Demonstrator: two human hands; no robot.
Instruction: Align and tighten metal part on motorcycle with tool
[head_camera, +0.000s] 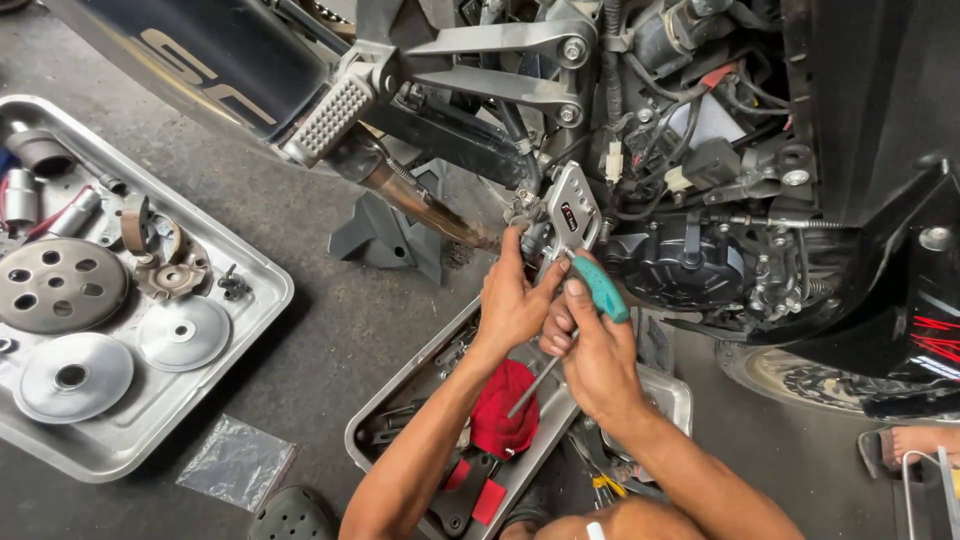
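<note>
My left hand (512, 300) reaches up to a small fitting at the lower edge of a silver perforated heel plate (572, 205) on a motorcycle, fingertips pinching there. My right hand (592, 350) is closed around a screwdriver with a teal handle (601, 286). Its metal shaft (533, 388) points down and to the left, away from the bike. Both hands sit close together just below the plate. What the left fingers pinch is too small to make out.
A metal tray (255, 300) at left holds round clutch and pulley discs (60, 285) and small parts. A second tray (672, 392) under my arms holds tools and a red cloth (503, 405). A clear plastic bag (236, 462) lies on the concrete. Another person's sandalled foot (910, 445) is at right.
</note>
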